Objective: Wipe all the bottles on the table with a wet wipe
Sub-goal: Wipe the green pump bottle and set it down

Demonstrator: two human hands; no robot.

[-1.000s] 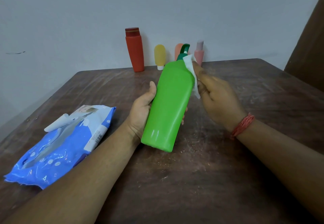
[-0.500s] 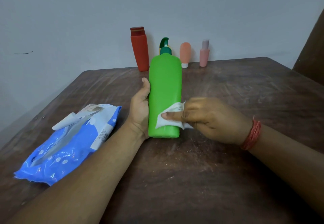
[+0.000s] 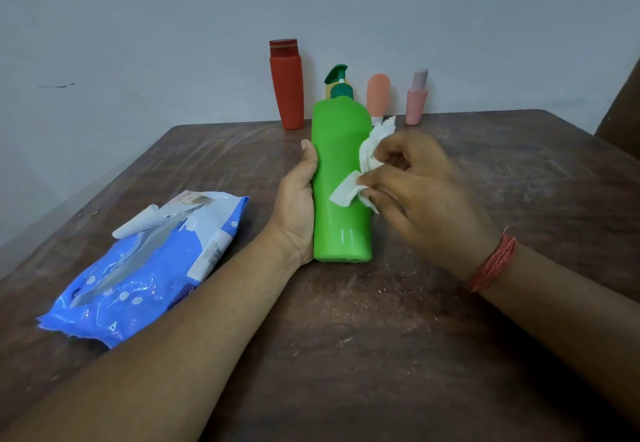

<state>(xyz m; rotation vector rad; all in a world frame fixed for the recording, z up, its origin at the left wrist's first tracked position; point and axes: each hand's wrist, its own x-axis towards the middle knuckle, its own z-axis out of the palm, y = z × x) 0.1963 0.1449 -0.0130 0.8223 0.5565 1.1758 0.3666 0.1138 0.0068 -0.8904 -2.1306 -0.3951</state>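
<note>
A tall green pump bottle stands upright on the brown table. My left hand grips its left side, thumb up along the edge. My right hand pinches a crumpled white wet wipe against the bottle's right side, about mid-height. Along the wall at the back stand a red bottle, an orange tube and a pink bottle. A yellow bottle is almost wholly hidden behind the green pump head.
A blue pack of wet wipes lies on the table to the left, its white flap lifted. A dark brown panel rises at the right edge. The table's far edge meets a pale wall.
The bottle went from tilted in the air to standing on the table. My right hand, with the wipe, dropped from the bottle's neck to its base and has now risen to mid-height.
</note>
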